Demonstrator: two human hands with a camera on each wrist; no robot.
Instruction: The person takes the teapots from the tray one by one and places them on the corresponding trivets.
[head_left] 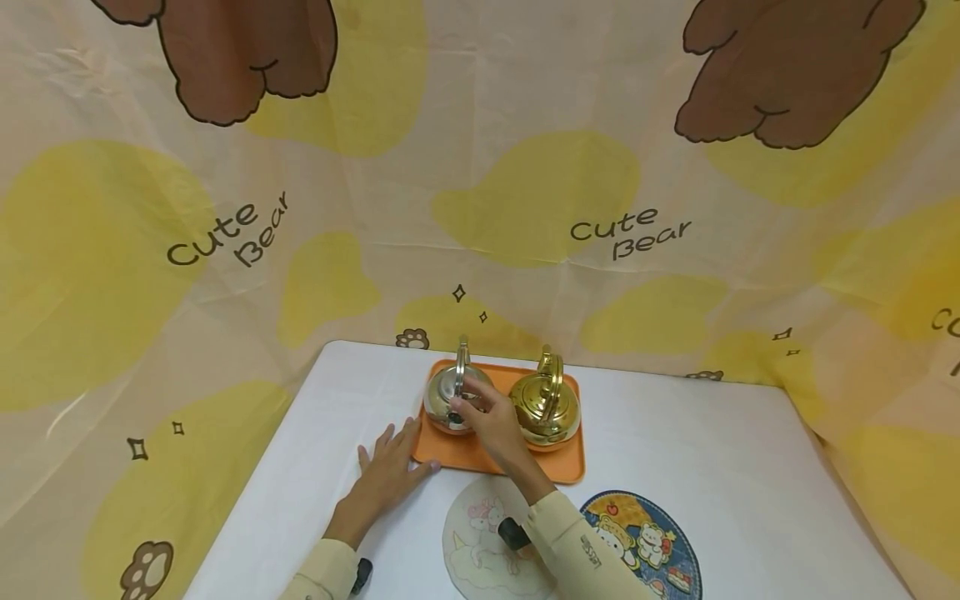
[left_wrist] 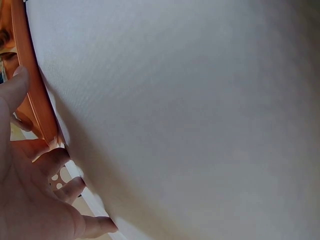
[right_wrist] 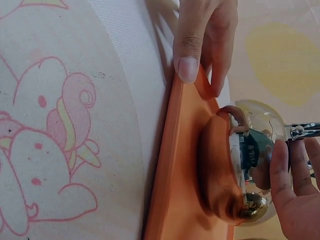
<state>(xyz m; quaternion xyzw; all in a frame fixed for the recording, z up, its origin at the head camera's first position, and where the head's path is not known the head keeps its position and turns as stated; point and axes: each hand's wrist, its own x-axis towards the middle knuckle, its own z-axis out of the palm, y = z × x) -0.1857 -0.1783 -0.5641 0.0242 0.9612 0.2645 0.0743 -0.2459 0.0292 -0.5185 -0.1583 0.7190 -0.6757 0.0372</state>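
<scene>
A silver kettle [head_left: 441, 402] with an upright handle [head_left: 461, 362] stands on the left of an orange tray [head_left: 457, 452]; a gold kettle [head_left: 546, 408] stands on its right. My right hand [head_left: 491, 421] reaches over the tray, its fingertips [right_wrist: 280, 155] right at the silver kettle's handle and not wrapped round it. Part of that kettle's body lies behind the hand in the head view. At the tray's front left corner, my left hand [head_left: 390, 475] rests with spread fingers, its thumb [left_wrist: 19, 82] at the front rim and the other fingers along the left side.
Two round mats lie in front of the tray: a pale one [head_left: 467, 533] with pink drawings, partly under my right forearm, and a blue one [head_left: 686, 542] with cartoon figures. Patterned cloth [head_left: 510, 200] hangs behind the white table [head_left: 675, 450].
</scene>
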